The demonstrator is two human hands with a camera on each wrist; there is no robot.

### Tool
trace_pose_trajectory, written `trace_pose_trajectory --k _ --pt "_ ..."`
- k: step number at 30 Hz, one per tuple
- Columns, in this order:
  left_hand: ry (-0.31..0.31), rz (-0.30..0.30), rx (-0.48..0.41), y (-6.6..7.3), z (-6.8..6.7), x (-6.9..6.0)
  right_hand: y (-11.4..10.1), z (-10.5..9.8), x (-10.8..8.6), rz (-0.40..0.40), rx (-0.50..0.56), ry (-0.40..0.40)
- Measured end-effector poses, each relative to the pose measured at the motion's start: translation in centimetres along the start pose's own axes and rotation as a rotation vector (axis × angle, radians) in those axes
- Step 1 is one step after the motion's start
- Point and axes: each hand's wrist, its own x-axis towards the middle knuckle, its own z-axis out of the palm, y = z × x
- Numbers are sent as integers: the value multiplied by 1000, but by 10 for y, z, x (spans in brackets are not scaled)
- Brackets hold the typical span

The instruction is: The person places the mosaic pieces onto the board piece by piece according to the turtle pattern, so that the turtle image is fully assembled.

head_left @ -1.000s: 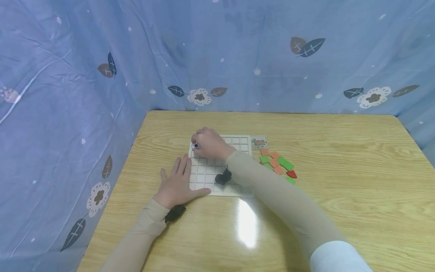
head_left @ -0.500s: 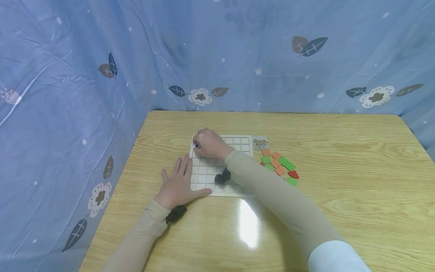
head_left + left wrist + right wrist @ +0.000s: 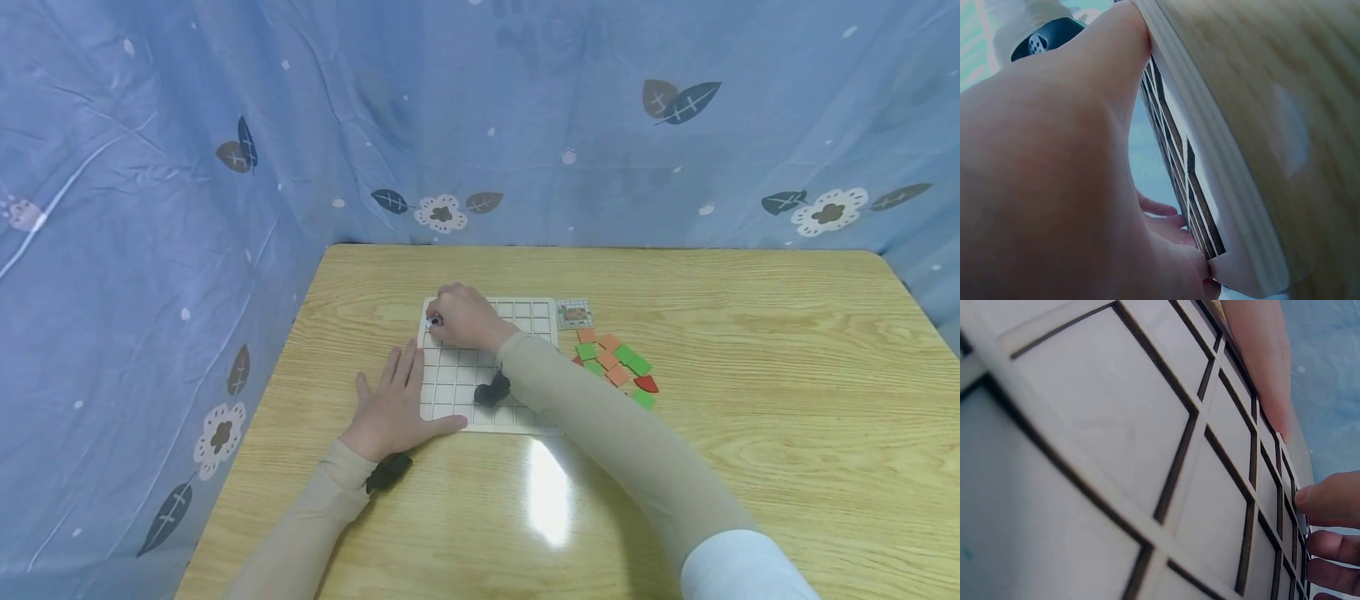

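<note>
A white gridded board (image 3: 445, 375) lies on the table. At its far left corner my right hand (image 3: 463, 319) pinches a small white tile with a black dot (image 3: 433, 322), held at or just over the grid cells. Most of that tile is hidden by the fingers. My left hand (image 3: 386, 414) lies flat with spread fingers along the board's left edge, its thumb on the near edge. In the left wrist view the thumb side of the left hand (image 3: 1060, 156) covers part of the board's rim (image 3: 1210, 144). Right fingertips (image 3: 1329, 500) touch the far cells in the right wrist view.
Right of the board lie several loose tiles: orange (image 3: 617, 377), green (image 3: 639, 365) and a red rounded piece (image 3: 646, 384). A small picture card (image 3: 574, 314) sits by the board's far right corner. Blue curtains (image 3: 600, 125) border the wooden table (image 3: 750, 375).
</note>
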Motion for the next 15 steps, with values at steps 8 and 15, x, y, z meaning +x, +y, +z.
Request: trace_pose_trajectory --k 8,15 --pt "11 8 -1 0 0 -1 2 1 -2 5 12 8" --pt "17 7 -2 0 0 -1 5 -1 -6 27 28 18"
